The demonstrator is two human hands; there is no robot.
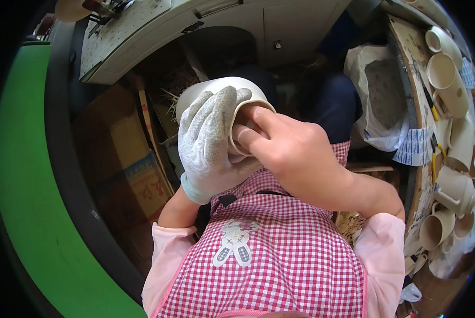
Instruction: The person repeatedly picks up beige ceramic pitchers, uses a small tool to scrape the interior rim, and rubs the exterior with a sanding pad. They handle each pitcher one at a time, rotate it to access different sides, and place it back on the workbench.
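Note:
A cream-white, round-mouthed vessel [216, 84], like a large mug or jug, is tilted in front of my apron with its mouth facing me. My left hand [208, 135], in a grey-white glove with a pale blue cuff, is wrapped around its side near the rim. Bare, my right hand [285, 143] reaches into the mouth from the right. Its fingers are bent together inside, and the tips and whatever they hold are hidden. Any handle on the vessel is out of sight.
On the right, a worn wooden bench [415, 95] bears several cream mugs and jugs [446, 79] and yellow-handled tools [434, 113]. A white plastic bag [383, 132] hangs beside it. A green surface [30, 185] runs along the left; a cardboard box [136, 180] stands below. A pale cabinet [295, 37] is ahead.

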